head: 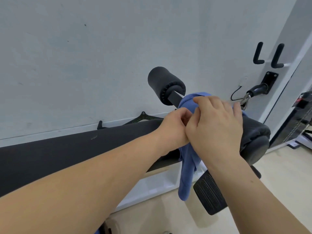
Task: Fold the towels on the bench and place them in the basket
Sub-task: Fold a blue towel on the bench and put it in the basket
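A blue towel [186, 176] is draped over the right end of the black padded bench [70, 152], and one part hangs down past the bench's front edge toward the floor. My left hand [175, 128] pinches the towel's upper fold with curled fingers. Overlapping it from the right, my right hand [214, 125] grips the cloth near its top with bent fingers. No basket shows in this view.
A black foam roller [164, 82] sticks up behind the towel on the bench's post. Below the hands is a ribbed black foot plate [209, 191]. The grey wall carries two black hooks [268, 55] and a cable handle [258, 89]. Light flooring lies at lower right.
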Motion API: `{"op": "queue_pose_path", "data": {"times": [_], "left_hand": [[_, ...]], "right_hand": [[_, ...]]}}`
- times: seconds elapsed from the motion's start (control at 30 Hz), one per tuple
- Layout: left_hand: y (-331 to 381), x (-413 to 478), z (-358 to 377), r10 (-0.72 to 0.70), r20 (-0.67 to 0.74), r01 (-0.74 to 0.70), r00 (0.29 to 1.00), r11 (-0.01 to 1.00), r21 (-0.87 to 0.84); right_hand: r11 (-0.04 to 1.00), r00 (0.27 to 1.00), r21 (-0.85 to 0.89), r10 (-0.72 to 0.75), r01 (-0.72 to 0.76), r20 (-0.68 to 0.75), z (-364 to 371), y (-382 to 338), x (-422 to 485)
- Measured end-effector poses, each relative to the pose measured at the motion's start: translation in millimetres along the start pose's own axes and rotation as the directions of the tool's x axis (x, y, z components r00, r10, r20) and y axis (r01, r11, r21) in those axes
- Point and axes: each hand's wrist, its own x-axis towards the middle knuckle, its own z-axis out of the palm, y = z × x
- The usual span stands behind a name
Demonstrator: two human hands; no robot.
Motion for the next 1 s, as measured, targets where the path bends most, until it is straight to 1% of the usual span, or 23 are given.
{"op": "queue_pose_path", "data": {"times": [0.07, 0.1, 0.2, 0.3, 0.37, 0.4, 0.47, 0.53, 0.57, 0.6, 0.63, 0.67, 0.7, 0.73, 0.8, 0.87, 0.9, 0.93, 1.0], "left_hand": [[2.0, -0.8, 0.6, 0.011, 0.021, -0.012, 1.0, 1.0, 0.016], [3.9, -2.7, -2.4, 0.025, 0.001, -0.025, 1.0, 0.999, 0.047], [8.5, -11.6, -24.8, 0.035, -0.145, -0.025, 0.989, 0.997, 0.067], [7.4, -26.0, -61.2, 0.023, -0.291, -0.017, 0.956, 1.0, 0.02], [7.5, -38.5, -86.6, -0.004, -0.332, 0.004, 0.943, 1.0, -0.001], [7.9, -45.4, -98.0, -0.014, -0.346, 0.011, 0.938, 1.0, -0.013], [9.3, -58.3, -117.4, -0.039, -0.382, 0.02, 0.923, 0.998, -0.054], [11.2, -71.6, -134.4, -0.08, -0.388, 0.044, 0.918, 0.994, -0.101], [10.7, -77.9, -141.0, -0.094, -0.38, 0.058, 0.92, 0.993, -0.104], [9.8, -85.0, -147.4, -0.098, -0.379, 0.069, 0.92, 0.993, -0.091], [8.0, -90.5, -153.5, -0.095, -0.385, 0.072, 0.918, 0.995, -0.075], [5.6, -95.3, -159.7, -0.095, -0.398, 0.072, 0.912, 0.995, -0.071], [2.6, -99.8, -166.1, -0.1, -0.42, 0.075, 0.902, 0.994, -0.074], [-1.0, -104.6, -173.2, -0.101, -0.447, 0.079, 0.889, 0.995, -0.068], [-8.5, -114.8, -192.0, -0.075, -0.488, 0.094, 0.87, 0.995, 0.015], [-12.0, -129.2, -211.7, -0.045, -0.484, 0.112, 0.874, 0.988, 0.109], [-13.1, -137.0, -221.2, -0.036, -0.475, 0.117, 0.879, 0.983, 0.142], [-13.9, -145.1, -229.8, -0.025, -0.466, 0.119, 0.884, 0.978, 0.173], [-14.7, -162.5, -245.9, 0.006, -0.468, 0.121, 0.884, 0.963, 0.241]], "right_hand": [[1.0, 1.0, 0.025, -0.001, 0.0, 0.014, -1.2, 1.8, -0.7], [0.999, 1.0, 0.042, -0.008, 0.008, 0.004, -1.9, 2.5, -1.0], [0.998, 0.999, 0.053, -0.043, 0.041, 0.031, -3.3, 0.1, -4.8], [0.99, 0.984, 0.104, -0.114, 0.1, 0.136, 1.2, -10.0, -13.2], [0.982, 0.972, 0.134, -0.157, 0.134, 0.173, 4.1, -21.6, -18.4], [0.981, 0.971, 0.134, -0.165, 0.143, 0.17, 6.3, -27.6, -20.2], [0.985, 0.977, 0.106, -0.149, 0.133, 0.156, 10.5, -35.9, -20.1], [0.992, 0.973, 0.068, -0.115, 0.103, 0.2, 13.3, -42.5, -19.2], [0.994, 0.966, 0.09, -0.082, 0.062, 0.245, 14.1, -45.7, -20.4], [0.986, 0.952, 0.167, -0.058, 0.007, 0.301, 13.1, -51.5, -23.3], [0.957, 0.93, 0.28, -0.037, -0.072, 0.366, 10.9, -59.7, -26.9], [0.901, 0.894, 0.397, -0.024, -0.174, 0.447, 9.5, -69.8, -30.4], [0.834, 0.859, 0.486, -0.027, -0.263, 0.511, 9.6, -80.3, -33.9], [0.78, 0.84, 0.545, -0.047, -0.307, 0.541, 8.9, -91.7, -36.4], [0.675, 0.79, 0.621, -0.09, -0.399, 0.606, 6.3, -116.5, -39.5], [0.533, 0.718, 0.661, -0.135, -0.528, 0.683, 5.7, -141.2, -43.6], [0.479, 0.687, 0.665, -0.162, -0.572, 0.708, 6.3, -151.7, -45.9], [0.439, 0.665, 0.667, -0.188, -0.602, 0.723, 6.4, -162.1, -48.2], [0.404, 0.65, 0.68, -0.234, -0.612, 0.723, 6.6, -180.9, -51.2]]}}
